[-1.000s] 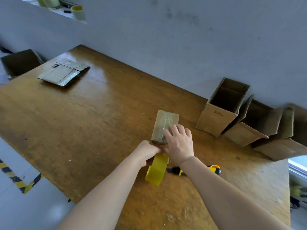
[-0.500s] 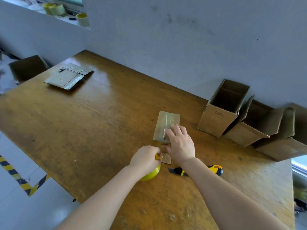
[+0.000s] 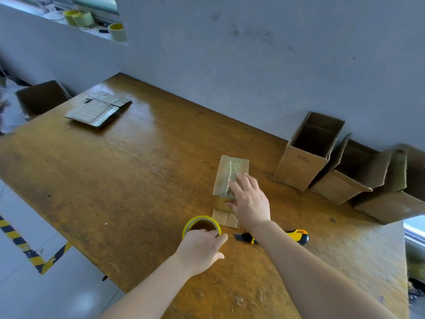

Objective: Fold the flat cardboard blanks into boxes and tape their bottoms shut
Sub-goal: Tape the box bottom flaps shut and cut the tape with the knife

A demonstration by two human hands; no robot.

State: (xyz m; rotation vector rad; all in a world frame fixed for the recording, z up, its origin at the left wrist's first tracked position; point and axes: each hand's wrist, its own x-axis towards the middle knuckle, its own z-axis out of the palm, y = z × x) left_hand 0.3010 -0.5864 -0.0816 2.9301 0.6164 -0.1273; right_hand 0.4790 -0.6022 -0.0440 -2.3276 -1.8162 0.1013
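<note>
A second ago your left grip (image 3: pixel 202 247) held the tape roll (image 3: pixel 202 223) on edge against the box (image 3: pixel 231 171). Now the roll lies flat on the surface (image 3: pixel 115 180), hole up, just beside the box's near end, with your fingers curled over its near rim. Your right grip (image 3: pixel 249 201) has stayed spread flat on the taped bottom, pressing the strip down. I judge this box's taping nearly done, though the view is too blurred to tell whether the strip has parted from the roll. The box lies under your right fingers, apart from the left grip. The knife (image 3: pixel 296 236) lies just beside your right forearm.
</note>
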